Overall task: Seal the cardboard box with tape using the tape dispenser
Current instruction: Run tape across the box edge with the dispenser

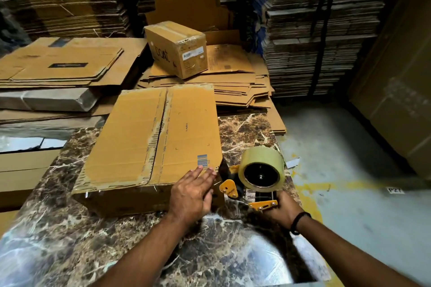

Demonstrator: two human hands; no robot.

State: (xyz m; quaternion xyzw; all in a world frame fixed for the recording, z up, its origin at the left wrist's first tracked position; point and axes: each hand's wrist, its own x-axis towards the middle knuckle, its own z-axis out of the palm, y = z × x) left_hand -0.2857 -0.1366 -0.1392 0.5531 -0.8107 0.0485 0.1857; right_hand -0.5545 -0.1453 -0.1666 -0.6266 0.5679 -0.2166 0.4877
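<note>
A flat brown cardboard box [149, 137] lies on the marble table [70, 228], its two top flaps folded shut with a seam running away from me. My left hand [192, 191] rests flat, fingers apart, on the box's near right corner. My right hand [278, 209] grips the handle of an orange tape dispenser [253, 184] just right of that corner. Its roll of clear yellowish tape [262, 166] stands above my hand. The dispenser's front end sits close to the box's corner.
A smaller sealed box [177, 48] sits on stacks of flattened cardboard [233, 81] behind the table. More flat sheets [63, 63] lie at the left. Tall cardboard stacks [310, 30] line the back. Grey floor [349, 170] opens to the right.
</note>
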